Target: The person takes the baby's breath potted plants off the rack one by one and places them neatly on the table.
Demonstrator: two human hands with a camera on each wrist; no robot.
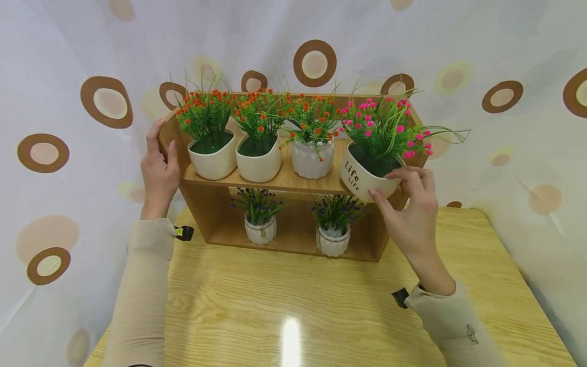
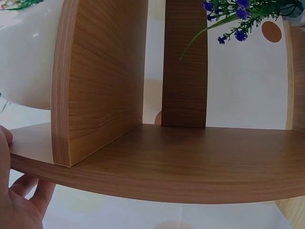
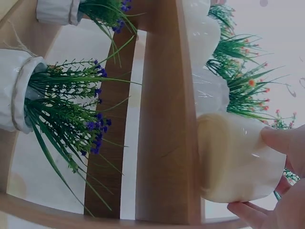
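Got a cream pink-flower pot pinched in the right hand, up at the right end of the wooden shelf. Tipped over at a fair angle, with "Life Life" printed on the front, and overlapping the upper tier's front edge in the head view. Gripped by a thumb on the lower front wall and bent fingers by the right side of the rim, so spread only as wide as that bit of pot. Can't tell about contact between base and board. Way over on the other side, well apart from the pink-flower pot, have the left hand gripping the shelf's left side panel, thumb inside and fingers round the outside, spread about panel-thick. Between the hands on the upper tier, can see a smooth cream pot, its twin and a ribbed white pot, all with orange-red flowers. Below, on the lower tier, spot two small purple-flower pots. Got the whole shelf standing on a pale wood desk, left of its far right corner.
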